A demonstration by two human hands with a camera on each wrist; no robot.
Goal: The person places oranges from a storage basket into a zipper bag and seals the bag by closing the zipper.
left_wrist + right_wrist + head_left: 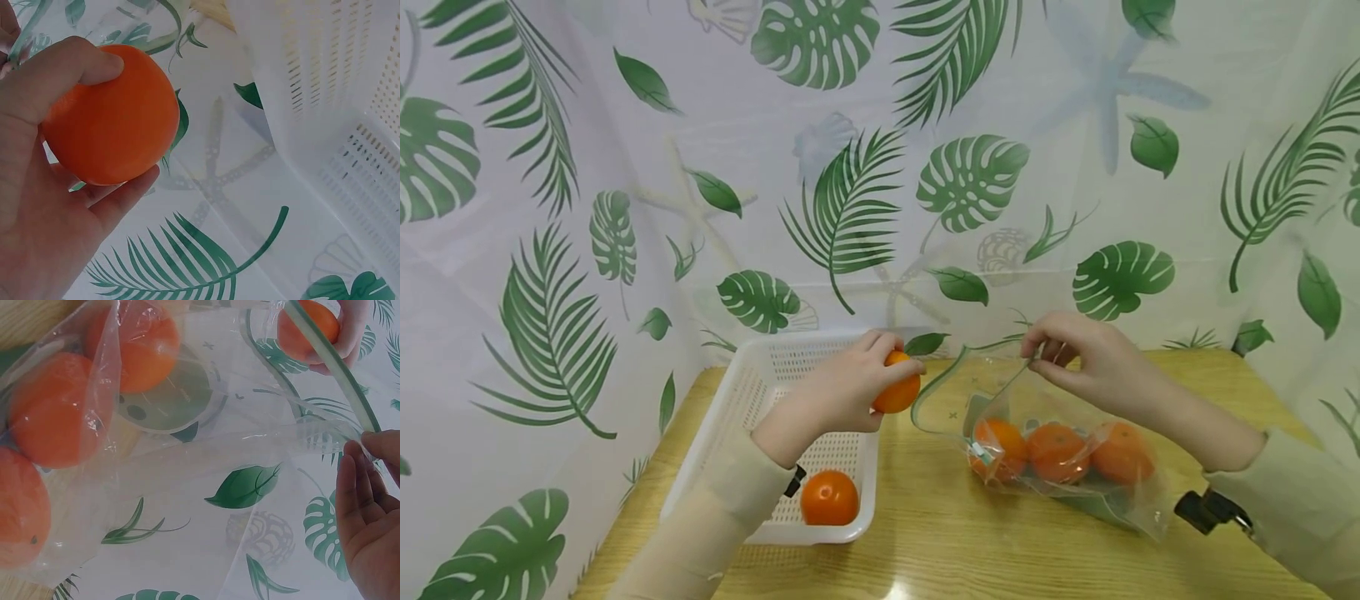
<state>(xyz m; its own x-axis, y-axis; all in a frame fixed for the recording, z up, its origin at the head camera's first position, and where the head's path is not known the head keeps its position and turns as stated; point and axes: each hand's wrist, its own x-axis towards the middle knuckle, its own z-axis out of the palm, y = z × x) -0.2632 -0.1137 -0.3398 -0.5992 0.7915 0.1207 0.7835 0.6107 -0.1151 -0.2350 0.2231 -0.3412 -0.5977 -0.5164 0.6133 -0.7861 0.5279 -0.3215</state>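
Note:
My left hand (853, 379) grips an orange (115, 119) between thumb and fingers, over the right rim of the white basket (745, 367) and just left of the bag's mouth. With thumb and fingertips, my right hand (1078, 358) pinches the green-edged top of a clear zip bag (1037, 400), and the mouth gapes toward the left hand. Inside the bag three oranges (1057, 452) lie in a row on the table. Another orange (830, 498) sits in the basket's near right corner.
The wooden table (925, 533) carries the basket on the left and the bag on the right. A white cloth (865, 200) printed with green leaves hangs behind and along the sides. A small slider (981, 452) shows on the bag's near edge.

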